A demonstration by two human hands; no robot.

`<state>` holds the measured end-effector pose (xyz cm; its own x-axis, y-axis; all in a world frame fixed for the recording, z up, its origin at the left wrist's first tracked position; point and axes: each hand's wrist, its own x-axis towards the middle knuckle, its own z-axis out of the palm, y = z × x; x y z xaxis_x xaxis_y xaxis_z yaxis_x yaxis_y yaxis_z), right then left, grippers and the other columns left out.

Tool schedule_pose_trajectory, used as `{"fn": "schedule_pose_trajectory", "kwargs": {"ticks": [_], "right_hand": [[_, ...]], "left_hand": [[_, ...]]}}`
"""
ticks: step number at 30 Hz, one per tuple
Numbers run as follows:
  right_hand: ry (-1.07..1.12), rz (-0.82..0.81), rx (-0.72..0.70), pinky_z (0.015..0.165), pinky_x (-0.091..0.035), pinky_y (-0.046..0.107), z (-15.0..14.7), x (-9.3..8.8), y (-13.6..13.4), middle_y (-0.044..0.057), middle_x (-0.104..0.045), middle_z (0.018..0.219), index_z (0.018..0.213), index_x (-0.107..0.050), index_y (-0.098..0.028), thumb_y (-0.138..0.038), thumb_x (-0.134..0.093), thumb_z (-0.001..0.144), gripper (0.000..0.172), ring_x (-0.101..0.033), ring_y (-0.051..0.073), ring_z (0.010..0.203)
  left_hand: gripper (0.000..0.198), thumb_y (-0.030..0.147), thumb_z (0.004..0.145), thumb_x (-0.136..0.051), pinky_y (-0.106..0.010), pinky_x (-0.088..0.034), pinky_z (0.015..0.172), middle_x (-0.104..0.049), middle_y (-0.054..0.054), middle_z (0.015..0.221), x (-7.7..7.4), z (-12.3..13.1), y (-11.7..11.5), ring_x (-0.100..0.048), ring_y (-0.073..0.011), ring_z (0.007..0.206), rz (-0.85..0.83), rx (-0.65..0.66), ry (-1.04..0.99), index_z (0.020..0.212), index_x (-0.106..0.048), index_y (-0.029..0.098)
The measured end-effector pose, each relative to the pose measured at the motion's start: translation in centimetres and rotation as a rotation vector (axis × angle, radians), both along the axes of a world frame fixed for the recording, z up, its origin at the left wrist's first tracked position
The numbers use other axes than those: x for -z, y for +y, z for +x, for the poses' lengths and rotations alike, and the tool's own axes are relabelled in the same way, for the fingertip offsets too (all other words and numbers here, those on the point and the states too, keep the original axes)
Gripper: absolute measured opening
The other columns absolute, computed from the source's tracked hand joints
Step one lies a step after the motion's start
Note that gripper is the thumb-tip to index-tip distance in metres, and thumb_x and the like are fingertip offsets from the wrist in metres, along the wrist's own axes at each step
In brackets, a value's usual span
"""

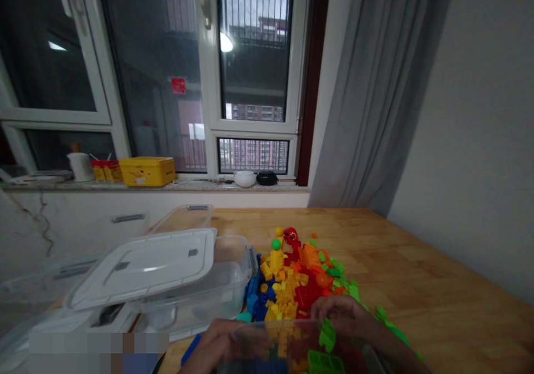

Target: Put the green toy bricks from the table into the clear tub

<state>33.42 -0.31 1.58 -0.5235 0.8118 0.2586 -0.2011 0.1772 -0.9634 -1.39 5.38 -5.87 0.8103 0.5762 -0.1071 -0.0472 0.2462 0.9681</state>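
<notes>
A clear plastic box (287,324) is at the bottom edge, its far rim toward the block pile. My left hand (225,340) is closed on the box's left side, with some fingers seen through the plastic. My right hand (340,311) is beyond the rim by the red blocks (306,297), its fingers curled; what they hold, if anything, is hidden. Green blocks (325,363) show at the box, and a lone green block (327,336) is just below my right hand. Yellow blocks (286,285) and blue blocks (258,301) lie in the pile ahead.
Left of the pile stands a larger clear bin (225,301) with a white lid (154,265) lying tilted over it. More green blocks (390,321) trail along the wooden table (438,290) at right. A yellow box (148,172) sits on the windowsill behind.
</notes>
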Motion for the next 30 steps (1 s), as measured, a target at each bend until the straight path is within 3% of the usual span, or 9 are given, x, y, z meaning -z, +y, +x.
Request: {"fn": "schedule_pose_trajectory", "kwargs": {"ticks": [4, 7, 10, 13, 15, 17, 19, 22, 30], "right_hand": [[-0.026, 0.001, 0.02, 0.082, -0.047, 0.032, -0.2, -0.7, -0.4, 0.007, -0.073, 0.096, 0.087, -0.075, -0.019, -0.042, -0.078, 0.073, 0.027, -0.064, 0.021, 0.093], [-0.04, -0.035, 0.136, 0.076, -0.048, 0.028, 0.3, -1.3, -0.7, 0.005, -0.072, 0.087, 0.086, -0.075, -0.018, -0.04, -0.076, 0.076, 0.024, -0.064, 0.018, 0.083], [0.051, -0.154, 0.427, 0.066, -0.048, 0.024, 2.0, -1.4, -0.1, 0.002, -0.071, 0.08, 0.088, -0.074, -0.02, -0.039, -0.073, 0.079, 0.021, -0.062, 0.014, 0.07], [0.044, -0.161, 0.766, 0.074, -0.052, 0.029, 5.1, -1.1, 1.2, 0.004, -0.075, 0.089, 0.091, -0.073, -0.022, -0.045, -0.073, 0.074, 0.029, -0.067, 0.021, 0.084], [-0.175, -0.074, 0.963, 0.078, -0.052, 0.032, 7.5, -0.8, 2.1, 0.006, -0.076, 0.095, 0.09, -0.072, -0.021, -0.05, -0.069, 0.073, 0.034, -0.068, 0.026, 0.092], [-0.524, 0.024, 1.055, 0.076, -0.051, 0.033, 9.7, -0.5, 2.7, 0.008, -0.077, 0.089, 0.086, -0.072, -0.021, -0.054, -0.064, 0.075, 0.036, -0.068, 0.027, 0.088], [-0.788, 0.079, 1.057, 0.069, -0.049, 0.034, 11.4, 0.0, 2.9, 0.007, -0.075, 0.078, 0.083, -0.07, -0.021, -0.058, -0.055, 0.079, 0.041, -0.067, 0.027, 0.078], [-0.981, 0.091, 0.971, 0.062, -0.045, 0.032, 12.9, 0.8, 2.6, 0.005, -0.073, 0.071, 0.081, -0.067, -0.02, -0.061, -0.048, 0.083, 0.045, -0.065, 0.024, 0.069], [-1.084, 0.066, 0.806, 0.057, -0.039, 0.029, 13.6, 1.9, 1.9, 0.005, -0.069, 0.065, 0.068, -0.058, -0.02, -0.061, -0.055, 0.079, 0.042, -0.062, 0.021, 0.063]], "left_hand": [[0.037, 0.035, 0.081, -0.064, -0.056, -0.032, 0.113, -0.072, -0.01, 0.125, -0.9, 0.2, -0.5, -0.058, -0.0404, 0.124, -0.046, 0.05, -0.058, 0.111, -0.076, 0.018], [0.042, 0.039, 0.08, -0.066, -0.057, -0.033, 0.113, -0.069, -0.011, 0.129, -1.9, 0.3, -0.9, -0.056, -0.0409, 0.127, -0.049, 0.118, -0.101, 0.116, -0.073, 0.018], [0.035, 0.031, 0.082, -0.063, -0.059, -0.029, 0.114, -0.073, -0.009, 0.124, -2.1, 0.2, -1.0, -0.057, -0.0411, 0.124, 0.024, 0.031, -0.031, 0.112, -0.075, 0.019], [0.029, 0.029, 0.08, -0.064, -0.06, -0.03, 0.112, -0.078, -0.007, 0.113, -1.6, 0.1, -0.8, -0.061, -0.0422, 0.118, 0.055, -0.041, 0.019, 0.104, -0.079, 0.021], [0.029, 0.028, 0.081, -0.064, -0.058, -0.03, 0.112, -0.077, -0.006, 0.116, -1.2, 0.2, -0.6, -0.06, -0.0415, 0.12, 0.02, -0.016, 0.042, 0.106, -0.078, 0.022], [0.029, 0.027, 0.082, -0.062, -0.058, -0.029, 0.113, -0.076, -0.005, 0.118, -1.0, 0.3, -0.5, -0.058, -0.0399, 0.123, -0.035, 0.007, 0.038, 0.106, -0.078, 0.023], [0.031, 0.024, 0.082, -0.06, -0.058, -0.027, 0.114, -0.076, -0.004, 0.118, -0.9, 0.4, -0.3, -0.058, -0.0393, 0.124, -0.075, 0.034, 0.01, 0.106, -0.078, 0.023], [0.034, 0.022, 0.082, -0.056, -0.058, -0.025, 0.114, -0.075, -0.005, 0.12, -0.9, 0.4, -0.2, -0.055, -0.039, 0.127, -0.088, 0.054, -0.017, 0.108, -0.077, 0.021], [0.037, 0.026, 0.083, -0.058, -0.057, -0.029, 0.113, -0.072, -0.011, 0.124, -1.1, 0.0, -0.6, -0.058, -0.0401, 0.124, -0.025, 0.053, -0.099, 0.114, -0.073, 0.013]]}}
